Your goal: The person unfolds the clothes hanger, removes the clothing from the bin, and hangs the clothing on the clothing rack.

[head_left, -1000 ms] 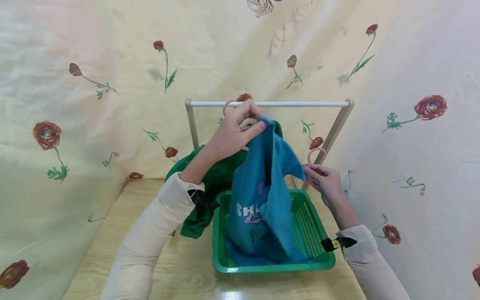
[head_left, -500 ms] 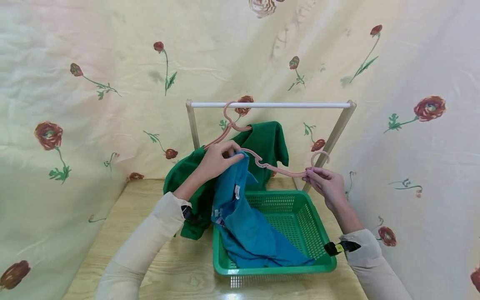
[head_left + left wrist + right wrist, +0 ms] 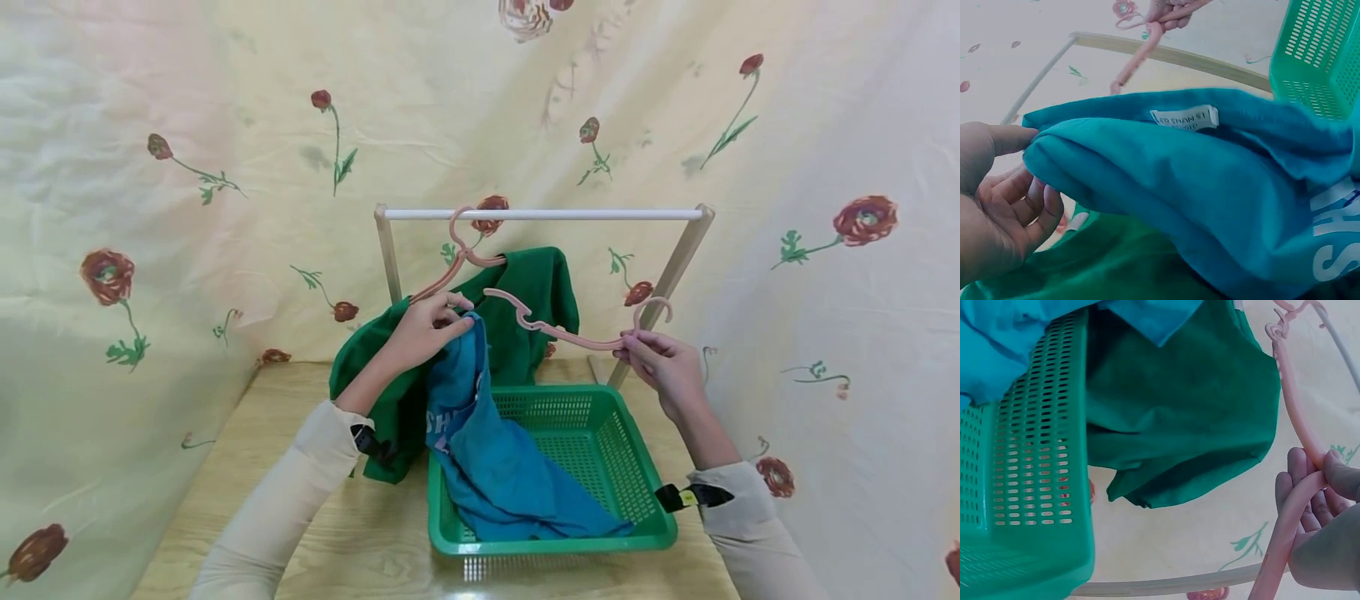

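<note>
In the head view my left hand [image 3: 412,342] pinches the edge of a blue shirt [image 3: 502,458] between thumb and fingers. Its lower part lies in the green basket [image 3: 555,547]. White letters show on the front, and the left wrist view shows a white label [image 3: 1185,117] inside the opening. My right hand [image 3: 667,375] holds a pink clothes hanger [image 3: 581,338] near the base of its hook. The hanger's far arm points left, apart from the blue cloth. Behind, a green garment [image 3: 551,312] hangs on another pink hanger [image 3: 442,282].
A rack with a white rod [image 3: 600,214] and wooden posts [image 3: 678,262] stands at the back. The second hanger's hook loops over this rod. Basket and rack stand on a wooden table [image 3: 360,542]. Flowered cloth [image 3: 247,67] surrounds the table.
My left hand has come down and left with the blue shirt's edge, uncovering the held hanger and the green garment. The right hand has shifted slightly right, still holding the hanger.
</note>
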Tool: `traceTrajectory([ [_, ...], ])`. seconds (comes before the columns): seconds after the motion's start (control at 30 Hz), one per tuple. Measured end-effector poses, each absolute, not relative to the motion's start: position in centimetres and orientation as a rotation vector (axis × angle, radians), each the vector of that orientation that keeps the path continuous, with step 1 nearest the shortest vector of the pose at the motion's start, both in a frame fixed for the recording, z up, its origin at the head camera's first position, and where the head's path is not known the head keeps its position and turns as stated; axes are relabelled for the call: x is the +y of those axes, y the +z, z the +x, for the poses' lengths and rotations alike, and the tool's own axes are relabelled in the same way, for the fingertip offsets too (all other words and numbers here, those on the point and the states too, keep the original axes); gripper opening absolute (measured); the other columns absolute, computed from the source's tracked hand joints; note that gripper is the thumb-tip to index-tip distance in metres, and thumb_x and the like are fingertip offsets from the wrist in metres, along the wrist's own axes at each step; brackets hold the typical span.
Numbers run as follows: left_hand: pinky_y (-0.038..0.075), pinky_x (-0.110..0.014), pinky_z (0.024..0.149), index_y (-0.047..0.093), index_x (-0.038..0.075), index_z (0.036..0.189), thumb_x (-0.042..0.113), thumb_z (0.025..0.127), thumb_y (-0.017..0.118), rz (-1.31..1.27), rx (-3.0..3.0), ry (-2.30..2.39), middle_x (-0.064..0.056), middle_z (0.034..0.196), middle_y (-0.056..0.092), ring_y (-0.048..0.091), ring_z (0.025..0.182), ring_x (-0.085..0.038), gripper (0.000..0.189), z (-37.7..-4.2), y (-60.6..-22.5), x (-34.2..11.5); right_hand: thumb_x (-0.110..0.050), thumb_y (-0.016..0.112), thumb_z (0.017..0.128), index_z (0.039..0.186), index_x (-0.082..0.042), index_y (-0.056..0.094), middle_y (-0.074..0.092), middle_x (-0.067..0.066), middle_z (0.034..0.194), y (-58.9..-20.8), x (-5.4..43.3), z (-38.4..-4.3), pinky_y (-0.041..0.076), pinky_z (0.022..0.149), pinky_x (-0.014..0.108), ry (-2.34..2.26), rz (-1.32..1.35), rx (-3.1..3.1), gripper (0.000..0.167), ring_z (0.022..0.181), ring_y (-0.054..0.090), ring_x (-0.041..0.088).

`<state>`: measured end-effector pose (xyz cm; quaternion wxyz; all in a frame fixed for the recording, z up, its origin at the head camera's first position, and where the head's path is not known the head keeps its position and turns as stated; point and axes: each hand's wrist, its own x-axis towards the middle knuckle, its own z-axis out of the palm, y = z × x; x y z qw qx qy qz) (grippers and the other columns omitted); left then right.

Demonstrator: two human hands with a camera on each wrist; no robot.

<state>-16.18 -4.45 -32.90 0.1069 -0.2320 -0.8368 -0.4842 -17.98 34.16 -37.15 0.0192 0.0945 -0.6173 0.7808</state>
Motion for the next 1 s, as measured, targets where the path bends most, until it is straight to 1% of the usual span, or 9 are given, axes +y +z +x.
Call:
traceTrajectory([
  [0.07,0.053,-0.03,0.079,0.069,0.003,0.122,0.017,0.102,0.064,-0.681,-2.482,-1.409,-0.014,0.098,0.075,0.067,0.087,-0.022,0.026,-16.2,-33.1,-4.5,-0.01,0.07,0.095,0.104,-0.007,0.08,0.08,0.0,0.089,-37.0,34.3,-17.8,0.061,0.077,0.023,2.414,0.325,-1.906,0.013,0.081,0.078,0.012],
  [0.2,0.051,-0.028,0.075,0.073,0.002,0.115,0.015,0.101,0.065,-0.684,-2.466,-1.405,-0.014,0.093,0.074,0.065,0.081,-0.02,0.021,-16.3,-33.4,-4.5,-0.009,0.069,0.096,0.106,-0.006,0.079,0.08,0.001,0.09,-36.6,34.5,-17.4,0.061,0.075,0.022,2.41,0.381,-1.9,0.014,0.082,0.078,0.012],
  [0.43,0.047,-0.026,0.068,0.072,0.0,0.108,0.018,0.099,0.069,-0.626,-2.449,-1.45,-0.014,0.087,0.073,0.064,0.076,-0.016,0.02,-16.4,-33.8,-3.9,-0.004,0.066,0.097,0.105,-0.006,0.079,0.08,0.001,0.091,-36.4,34.7,-16.7,0.06,0.072,0.018,2.403,0.518,-1.925,0.015,0.082,0.078,0.011],
  [0.53,0.047,-0.026,0.068,0.071,-0.001,0.107,0.015,0.099,0.068,-0.618,-2.436,-1.463,-0.015,0.086,0.072,0.063,0.075,-0.016,0.018,-16.4,-33.9,-3.8,-0.002,0.065,0.098,0.104,-0.005,0.079,0.08,0.0,0.092,-36.6,34.8,-16.5,0.06,0.072,0.018,2.348,0.585,-1.971,0.016,0.083,0.077,0.01],
  [0.63,0.046,-0.025,0.066,0.071,-0.001,0.107,0.014,0.099,0.068,-0.621,-2.425,-1.464,-0.015,0.084,0.071,0.061,0.073,-0.015,0.018,-16.5,-33.9,-3.8,-0.001,0.064,0.098,0.105,-0.004,0.079,0.08,-0.001,0.094,-36.8,34.8,-16.4,0.06,0.074,0.019,2.283,0.631,-2.026,0.016,0.083,0.077,0.009],
  [0.8,0.039,-0.026,0.059,0.072,0.001,0.107,0.017,0.099,0.068,-0.625,-2.422,-1.472,-0.011,0.077,0.067,0.056,0.067,-0.016,0.018,-16.5,-34.0,-3.9,-0.002,0.065,0.098,0.106,-0.003,0.078,0.079,-0.003,0.096,-37.1,34.9,-16.3,0.06,0.079,0.022,2.223,0.653,-2.096,0.015,0.085,0.077,0.008],
  [0.9,0.038,-0.026,0.059,0.072,0.001,0.107,0.017,0.099,0.068,-0.623,-2.422,-1.467,-0.008,0.074,0.065,0.055,0.066,-0.016,0.018,-16.5,-34.0,-4.0,-0.003,0.065,0.098,0.106,-0.005,0.078,0.079,-0.004,0.096,-37.2,35.0,-16.2,0.06,0.08,0.022,2.207,0.648,-2.111,0.016,0.085,0.077,0.008],
  [1.0,0.037,-0.025,0.058,0.072,0.001,0.107,0.016,0.099,0.068,-0.62,-2.42,-1.462,-0.006,0.071,0.062,0.053,0.064,-0.016,0.017,-16.5,-34.0,-4.0,-0.002,0.065,0.098,0.108,-0.002,0.077,0.079,-0.004,0.095,-37.3,35.2,-16.2,0.06,0.08,0.023,2.182,0.645,-2.107,0.016,0.084,0.077,0.008],
])
